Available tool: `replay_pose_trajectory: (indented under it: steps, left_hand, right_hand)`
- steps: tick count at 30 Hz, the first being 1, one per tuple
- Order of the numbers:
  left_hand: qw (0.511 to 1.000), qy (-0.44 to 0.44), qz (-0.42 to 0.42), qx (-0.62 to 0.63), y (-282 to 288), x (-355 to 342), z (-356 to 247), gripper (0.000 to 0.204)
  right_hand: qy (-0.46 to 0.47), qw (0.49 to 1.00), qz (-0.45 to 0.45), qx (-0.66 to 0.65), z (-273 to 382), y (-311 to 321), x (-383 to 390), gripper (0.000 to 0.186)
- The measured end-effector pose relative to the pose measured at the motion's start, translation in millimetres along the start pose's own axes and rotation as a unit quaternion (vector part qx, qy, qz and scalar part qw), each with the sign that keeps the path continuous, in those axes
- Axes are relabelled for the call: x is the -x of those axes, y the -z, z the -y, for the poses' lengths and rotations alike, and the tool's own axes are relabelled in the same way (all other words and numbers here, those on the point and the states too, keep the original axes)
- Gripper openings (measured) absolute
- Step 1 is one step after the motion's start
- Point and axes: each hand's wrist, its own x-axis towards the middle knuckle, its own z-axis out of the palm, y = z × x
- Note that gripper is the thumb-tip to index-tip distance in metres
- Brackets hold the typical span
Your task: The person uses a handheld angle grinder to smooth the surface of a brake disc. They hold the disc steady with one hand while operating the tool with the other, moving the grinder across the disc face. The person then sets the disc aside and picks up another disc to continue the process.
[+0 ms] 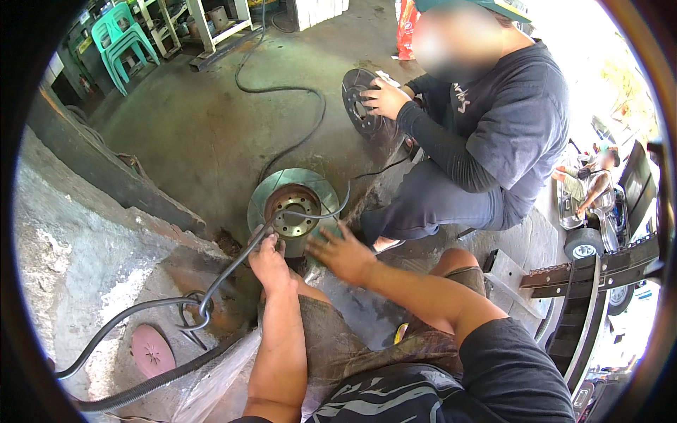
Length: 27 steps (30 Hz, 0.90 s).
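A brake disc [326, 194] with a shiny face, rusty inner hub and bolt holes lies in front of me. At its near left edge is my left hand [269, 264], fingers curled; what they grip is hidden. Right beside those fingers runs a dark grey cable [233, 268], whose thinner part crosses over the disc's hub. My right hand [344, 255] hovers by the disc's near right edge, its fingers spread, apparently holding nothing.
A person [486, 127] sits opposite on the right, holding a darker brake disc [360, 106]. A pink sanding disc [152, 351] lies at lower left, near a corrugated hose [162, 377]. Green stools [121, 42] and a black floor cable [310, 89] are farther off.
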Motion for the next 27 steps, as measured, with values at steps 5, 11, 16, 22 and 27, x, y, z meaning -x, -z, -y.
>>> replay_pose_trajectory:
  steps: [5,11,16,22,27]
  left_hand:
    - [1.0,-0.004,0.006,0.017,7.0,-11.1,7.0,0.042]
    - [1.0,0.0,0.01,0.015,5.6,-7.0,5.5,0.046]
    - [1.0,0.005,0.004,0.012,8.8,-3.8,5.8,0.044]
    - [1.0,-0.006,0.005,0.005,2.2,-6.5,5.8,0.041]
    - [1.0,-0.001,0.0,0.016,5.8,-7.2,3.0,0.041]
  right_hand:
    - [-0.153,0.986,0.029,0.059,-2.4,1.1,-16.0,0.068]
    - [-0.165,0.984,0.033,0.062,-7.9,2.6,-17.9,0.07]
    - [-0.07,0.995,0.055,0.036,-10.9,19.5,-10.9,0.07]
    - [-0.066,0.998,0.014,0.02,5.0,-8.0,-8.4,0.068]
    - [-0.075,0.991,0.09,0.058,2.0,28.9,-20.2,0.067]
